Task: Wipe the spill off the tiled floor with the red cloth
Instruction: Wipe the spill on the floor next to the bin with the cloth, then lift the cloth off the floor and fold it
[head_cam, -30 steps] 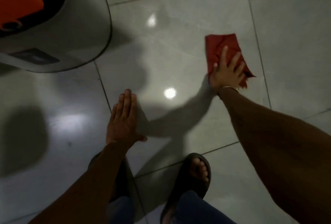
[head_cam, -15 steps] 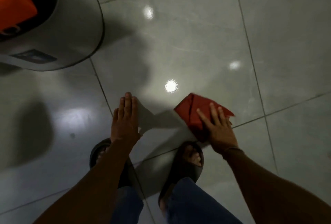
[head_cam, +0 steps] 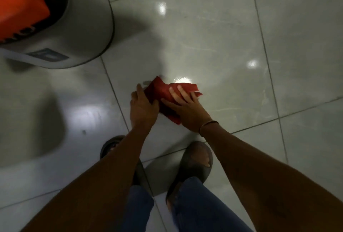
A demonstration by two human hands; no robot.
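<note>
Tiled floor (head_cam: 213,33) glossy; faint smears beyond the fingertips, so wiping looks unfinished. Red cloth (head_cam: 159,92) bunched under both hands. Right hand (head_cam: 185,110) fingers spread flat on it; left hand (head_cam: 142,108) grips its near-left edge, fingers closed.

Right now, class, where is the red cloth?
In the head view the red cloth lies bunched on the tiled floor at centre, between the left hand and right hand, ahead of the sandals.
</note>
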